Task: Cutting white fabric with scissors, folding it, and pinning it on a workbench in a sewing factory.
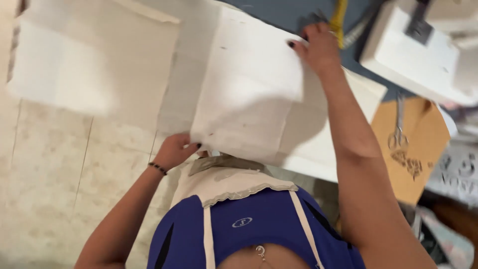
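A large piece of white fabric [249, 84] lies spread over the table, folded over itself. My left hand [175, 149] pinches its near lower corner at the table's front edge; a dark bead bracelet sits on that wrist. My right hand [318, 47] grips the fabric's far upper corner, arm stretched across the cloth. A yellow measuring tape [338, 20] hangs just beyond my right fingers. Below the fabric edge, a beige collar piece with a frilled border [234, 182] rests against my blue top.
A white sewing machine [423, 50] stands at the far right on the dark blue tabletop. Silver scissors [398, 132] lie on a tan pattern board [423, 154]. More white cloth [89, 60] hangs at the left over a pale tiled floor [50, 189].
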